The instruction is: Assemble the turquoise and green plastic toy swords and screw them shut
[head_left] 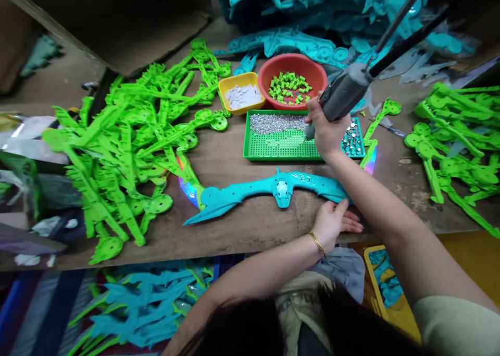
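Note:
My right hand (328, 126) is wrapped round a grey electric screwdriver (346, 93), its lower end over the green tray (283, 157). Small silver screws (277, 122) are heaped along the tray's far left side; shiny round pieces (352, 139) lie at its right end. Across the table in front of me lies a blue plastic toy bow (250, 187), with bright green limbs at both ends. At its right end, my left hand (334, 222) touches the near edge with fingers stretched out. My right forearm hides part of that end.
Tangled green plastic parts (113, 137) cover the left side; more green parts (457, 142) lie at right. Behind the tray stand a yellow dish (241, 108) and a red bowl (291, 64) of small green pieces. Blue parts (289, 43) pile up at the back.

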`<state>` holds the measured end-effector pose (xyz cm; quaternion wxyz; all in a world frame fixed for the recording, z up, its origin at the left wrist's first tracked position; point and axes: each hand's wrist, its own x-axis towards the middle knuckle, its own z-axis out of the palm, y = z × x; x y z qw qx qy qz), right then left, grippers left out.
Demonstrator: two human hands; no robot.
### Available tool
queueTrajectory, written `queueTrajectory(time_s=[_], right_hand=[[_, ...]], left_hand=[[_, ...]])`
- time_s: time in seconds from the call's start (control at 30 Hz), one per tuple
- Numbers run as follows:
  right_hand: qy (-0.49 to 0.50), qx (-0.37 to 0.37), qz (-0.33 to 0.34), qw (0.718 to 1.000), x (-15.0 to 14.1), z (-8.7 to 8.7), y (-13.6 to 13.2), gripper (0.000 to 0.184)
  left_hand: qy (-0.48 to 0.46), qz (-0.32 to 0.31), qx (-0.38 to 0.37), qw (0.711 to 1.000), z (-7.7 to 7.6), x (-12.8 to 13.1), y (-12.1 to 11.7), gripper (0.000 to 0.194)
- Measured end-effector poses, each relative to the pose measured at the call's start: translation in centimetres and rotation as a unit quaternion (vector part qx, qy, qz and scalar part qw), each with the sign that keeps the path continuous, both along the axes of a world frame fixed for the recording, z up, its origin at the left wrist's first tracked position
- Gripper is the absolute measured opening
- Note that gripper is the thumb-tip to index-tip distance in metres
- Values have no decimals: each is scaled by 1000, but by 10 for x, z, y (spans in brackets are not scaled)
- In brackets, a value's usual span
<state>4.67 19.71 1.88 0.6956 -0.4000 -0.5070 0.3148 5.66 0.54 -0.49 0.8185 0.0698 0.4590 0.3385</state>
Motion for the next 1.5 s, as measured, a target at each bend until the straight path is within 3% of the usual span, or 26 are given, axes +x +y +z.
queueTrajectory(time_s=[0.13, 0.23, 0.37, 0.47, 0.8, 0.97, 1.1, 1.2, 1.27, 1.33, 1.5], right_hand=[[35, 77, 1, 996, 27, 36, -33, 34], [28, 85, 16, 996, 54, 49, -74, 29], [4, 68, 55, 996, 80, 43, -117, 21], [-6, 65, 51, 997, 88, 34, -125, 22], [-32, -16, 2, 999, 85, 19, -114, 31], [-56, -57, 3, 997, 85, 24, -113, 33], [-83, -73, 62, 992, 72, 43, -83, 32], [-44, 16, 5, 999, 47, 46, -43, 39], [-29, 38, -50, 998, 29, 35, -18, 47], [-39, 16, -70, 997, 16, 17, 2, 51], [-39, -50, -5, 998, 13, -20, 20, 47]], left_hand=[[7, 29, -2, 1000, -1, 0, -2, 21], [8, 53, 1, 999, -2, -1, -6, 21], [13, 64, 2, 998, -1, -1, -7, 21], [17, 59, -2, 998, 1, -2, -5, 20], [27, 37, 5, 999, 1, -3, -5, 19], [16, 15, -2, 1000, 2, -9, -2, 22], [-25, -29, -18, 999, 5, -19, 3, 24], [-47, -55, -27, 997, 5, -25, 6, 23], [-56, -62, -24, 996, 4, -27, 7, 21], [-64, -64, -16, 996, 2, -27, 6, 22], [-75, -55, -2, 996, -5, -25, 1, 29]])
